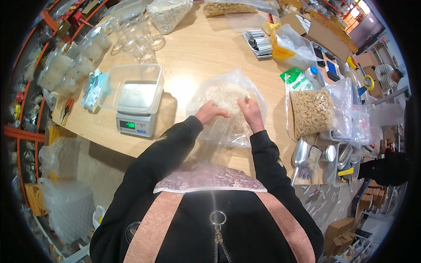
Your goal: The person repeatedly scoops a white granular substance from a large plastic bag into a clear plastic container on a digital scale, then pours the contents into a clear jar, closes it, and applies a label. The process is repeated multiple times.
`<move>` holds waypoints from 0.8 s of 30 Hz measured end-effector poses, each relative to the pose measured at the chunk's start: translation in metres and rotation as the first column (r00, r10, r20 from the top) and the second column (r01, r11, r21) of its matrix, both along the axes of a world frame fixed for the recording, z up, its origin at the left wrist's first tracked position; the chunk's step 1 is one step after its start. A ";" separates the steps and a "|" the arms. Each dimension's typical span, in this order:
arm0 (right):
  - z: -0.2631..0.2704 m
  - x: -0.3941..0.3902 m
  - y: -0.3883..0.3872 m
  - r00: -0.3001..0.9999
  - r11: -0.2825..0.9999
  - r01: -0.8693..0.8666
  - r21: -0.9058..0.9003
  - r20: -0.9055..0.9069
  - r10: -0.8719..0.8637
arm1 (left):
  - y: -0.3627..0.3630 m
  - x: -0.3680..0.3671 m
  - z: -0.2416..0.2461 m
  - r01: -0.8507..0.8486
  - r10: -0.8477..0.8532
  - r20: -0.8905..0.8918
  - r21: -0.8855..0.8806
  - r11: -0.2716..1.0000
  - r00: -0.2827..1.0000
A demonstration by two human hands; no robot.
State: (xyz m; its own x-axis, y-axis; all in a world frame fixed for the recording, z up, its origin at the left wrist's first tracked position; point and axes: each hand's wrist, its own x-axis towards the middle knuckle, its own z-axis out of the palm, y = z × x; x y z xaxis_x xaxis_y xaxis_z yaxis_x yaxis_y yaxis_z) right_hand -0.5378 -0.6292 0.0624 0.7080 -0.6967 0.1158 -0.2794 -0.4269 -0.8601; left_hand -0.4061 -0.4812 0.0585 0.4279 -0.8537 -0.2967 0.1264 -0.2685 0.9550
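A large clear plastic bag (213, 88) with pale, whitish contents lies on the wooden table before me. My left hand (212, 112) is at the bag's left side, thumb stretched to the right over the plastic. On the right side of the bag rests my right hand (250, 110), its fingers bent against the film. Whether either hand pinches the plastic cannot be made out. The bag's loose part hangs towards my flowered apron (210, 179). To the left stands a digital scale (135, 124) with a lit display, and a clear plastic tub (131, 70) is on its plate.
Scissors (67, 110) and lidded jars (80, 64) are at the left. A bag of light brown pieces (310, 113), a metal scoop (301, 153) and a yellow bin (283, 52) line the right. Another person (396, 77) is at the far right.
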 end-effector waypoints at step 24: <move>0.001 0.042 -0.018 0.849 0.675 -0.426 0.602 0.010 0.528 | 0.020 -0.009 0.010 -0.106 0.109 -0.175 0.026 0.994 0.979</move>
